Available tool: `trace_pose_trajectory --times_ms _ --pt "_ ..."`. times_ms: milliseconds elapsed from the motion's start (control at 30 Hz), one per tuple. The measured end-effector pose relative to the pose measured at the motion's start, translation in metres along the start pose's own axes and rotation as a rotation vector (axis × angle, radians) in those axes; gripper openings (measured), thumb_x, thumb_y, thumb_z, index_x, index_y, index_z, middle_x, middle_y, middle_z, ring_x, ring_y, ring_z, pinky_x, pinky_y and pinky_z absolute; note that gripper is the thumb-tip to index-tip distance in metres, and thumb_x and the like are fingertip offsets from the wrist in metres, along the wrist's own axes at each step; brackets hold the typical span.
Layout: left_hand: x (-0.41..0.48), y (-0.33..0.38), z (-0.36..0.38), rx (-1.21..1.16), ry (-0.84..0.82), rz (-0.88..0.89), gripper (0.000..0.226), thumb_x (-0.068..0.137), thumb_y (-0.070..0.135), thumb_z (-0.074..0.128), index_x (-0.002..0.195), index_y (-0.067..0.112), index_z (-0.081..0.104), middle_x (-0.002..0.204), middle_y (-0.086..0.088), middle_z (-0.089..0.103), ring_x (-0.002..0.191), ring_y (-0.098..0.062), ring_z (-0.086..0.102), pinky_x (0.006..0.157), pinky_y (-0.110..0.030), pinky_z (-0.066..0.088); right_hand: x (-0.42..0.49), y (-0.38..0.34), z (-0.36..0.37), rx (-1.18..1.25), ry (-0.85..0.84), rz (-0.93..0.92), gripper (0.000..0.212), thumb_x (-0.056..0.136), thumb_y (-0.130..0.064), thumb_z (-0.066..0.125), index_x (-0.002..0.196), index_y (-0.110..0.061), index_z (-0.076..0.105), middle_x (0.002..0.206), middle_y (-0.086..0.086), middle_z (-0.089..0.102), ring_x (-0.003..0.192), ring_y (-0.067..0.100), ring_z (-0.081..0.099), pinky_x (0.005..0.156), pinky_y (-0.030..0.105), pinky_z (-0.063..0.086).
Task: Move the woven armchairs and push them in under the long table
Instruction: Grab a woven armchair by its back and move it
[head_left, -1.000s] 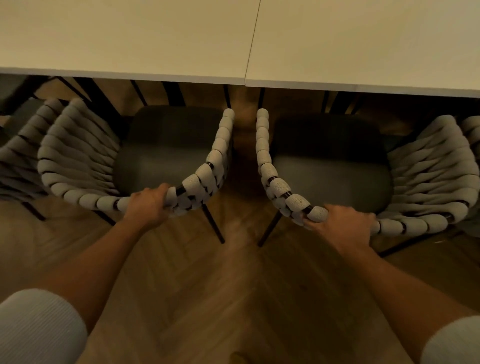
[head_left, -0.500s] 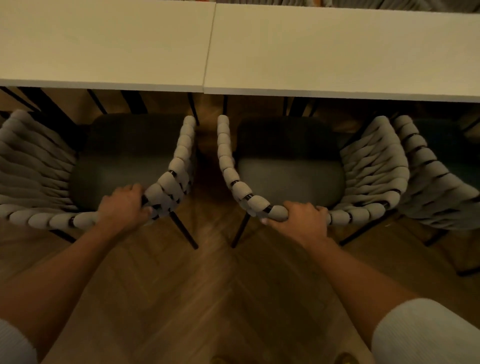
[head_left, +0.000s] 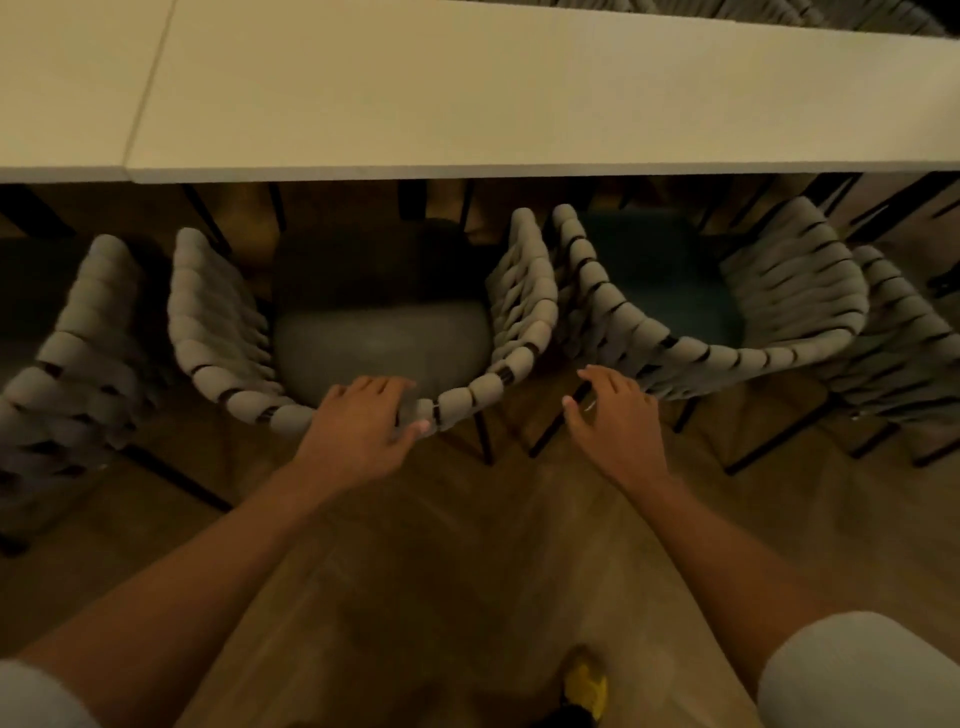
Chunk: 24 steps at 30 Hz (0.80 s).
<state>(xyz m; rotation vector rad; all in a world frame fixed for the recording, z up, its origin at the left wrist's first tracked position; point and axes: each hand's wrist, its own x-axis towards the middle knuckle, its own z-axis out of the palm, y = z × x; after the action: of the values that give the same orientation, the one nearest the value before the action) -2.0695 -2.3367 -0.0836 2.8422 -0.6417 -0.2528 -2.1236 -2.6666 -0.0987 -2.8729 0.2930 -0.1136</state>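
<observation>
Pale woven armchairs with dark seats stand in a row, their fronts tucked under the long pale table (head_left: 467, 104). My left hand (head_left: 358, 426) grips the back rim of the middle armchair (head_left: 218, 322), fingers over the top and thumb on the near side. My right hand (head_left: 613, 415) hangs with spread fingers just off the near left corner of the right armchair (head_left: 779, 301), holding nothing. I cannot tell whether its fingertips touch the weave.
Another woven armchair (head_left: 78, 353) stands at the left and one more (head_left: 904, 332) at the far right, both close against their neighbours. Black chair and table legs cross under the tabletop. Behind the chairs lies wooden floor, with my yellow shoe (head_left: 587, 680) at the bottom.
The view has swung right along the table. My left hand left the left armchair and now grips the one my right hand held. My right hand let go and moved right, opening.
</observation>
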Motion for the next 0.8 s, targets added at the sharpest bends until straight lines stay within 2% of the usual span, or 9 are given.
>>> trace_pose_trajectory --times_ms 100,233,367,467,533,600,667,800 --pt "0.036 0.064 0.017 -0.018 -0.062 -0.006 0.057 0.093 0.067 0.047 0.139 0.033 0.043 0.135 0.006 0.058 0.121 -0.018 0.054 0.103 -0.043 0.043 0.018 0.072 -0.022 0.001 -0.022 0.039 0.053 0.099 -0.054 0.053 0.142 -0.024 0.05 0.145 0.001 0.055 0.134 0.023 0.049 0.113 0.051 0.042" --pt "0.084 0.119 0.039 -0.043 -0.108 -0.178 0.055 0.094 0.057 0.058 0.136 0.024 0.046 0.13 -0.001 0.06 0.116 -0.023 0.058 0.1 -0.045 0.046 0.055 0.144 -0.037 0.004 -0.07 0.049 0.057 0.096 -0.05 0.061 0.142 -0.02 0.048 0.144 0.006 0.054 0.133 0.027 0.049 0.112 0.053 0.042" --pt "0.122 0.132 0.064 -0.092 -0.196 -0.382 0.048 0.094 0.054 0.061 0.129 0.023 0.05 0.123 -0.004 0.063 0.106 -0.024 0.062 0.091 -0.042 0.052 0.102 0.185 -0.036 -0.056 -0.151 0.03 0.071 0.094 -0.055 0.064 0.151 -0.02 0.041 0.156 0.009 0.043 0.143 0.03 0.038 0.119 0.053 0.033" --pt "0.13 0.127 0.076 -0.048 -0.147 -0.434 0.043 0.093 0.062 0.057 0.119 0.029 0.054 0.106 0.0 0.066 0.09 -0.021 0.063 0.081 -0.042 0.056 0.125 0.204 -0.025 -0.163 -0.213 -0.031 0.078 0.092 -0.068 0.057 0.154 -0.025 0.036 0.157 0.007 0.043 0.145 0.03 0.037 0.122 0.055 0.025" --pt "0.127 0.122 0.079 -0.006 -0.115 -0.446 0.046 0.092 0.067 0.056 0.119 0.03 0.054 0.104 0.0 0.068 0.088 -0.022 0.065 0.08 -0.044 0.058 0.134 0.21 -0.015 -0.207 -0.276 -0.024 0.079 0.091 -0.075 0.05 0.154 -0.03 0.034 0.155 0.006 0.045 0.144 0.031 0.04 0.122 0.058 0.02" --pt "0.126 0.121 0.079 0.022 -0.118 -0.45 0.048 0.091 0.068 0.057 0.122 0.03 0.054 0.107 0.0 0.069 0.091 -0.022 0.066 0.08 -0.042 0.058 0.14 0.213 -0.008 -0.22 -0.316 -0.011 0.072 0.092 -0.075 0.047 0.149 -0.033 0.037 0.146 0.006 0.055 0.135 0.033 0.049 0.119 0.061 0.024" --pt "0.127 0.121 0.079 0.008 -0.113 -0.44 0.049 0.091 0.067 0.058 0.123 0.031 0.054 0.106 0.0 0.069 0.091 -0.021 0.066 0.08 -0.041 0.058 0.144 0.214 -0.006 -0.238 -0.339 -0.034 0.056 0.096 -0.069 0.048 0.139 -0.033 0.042 0.131 0.005 0.064 0.122 0.032 0.057 0.112 0.061 0.036" --pt "0.124 0.125 0.076 0.028 -0.108 -0.414 0.043 0.096 0.059 0.057 0.126 0.029 0.053 0.107 0.0 0.067 0.091 -0.021 0.064 0.079 -0.041 0.056 0.148 0.218 -0.011 -0.241 -0.398 -0.048 0.043 0.099 -0.057 0.053 0.134 -0.036 0.042 0.123 0.004 0.065 0.115 0.032 0.059 0.101 0.061 0.042"
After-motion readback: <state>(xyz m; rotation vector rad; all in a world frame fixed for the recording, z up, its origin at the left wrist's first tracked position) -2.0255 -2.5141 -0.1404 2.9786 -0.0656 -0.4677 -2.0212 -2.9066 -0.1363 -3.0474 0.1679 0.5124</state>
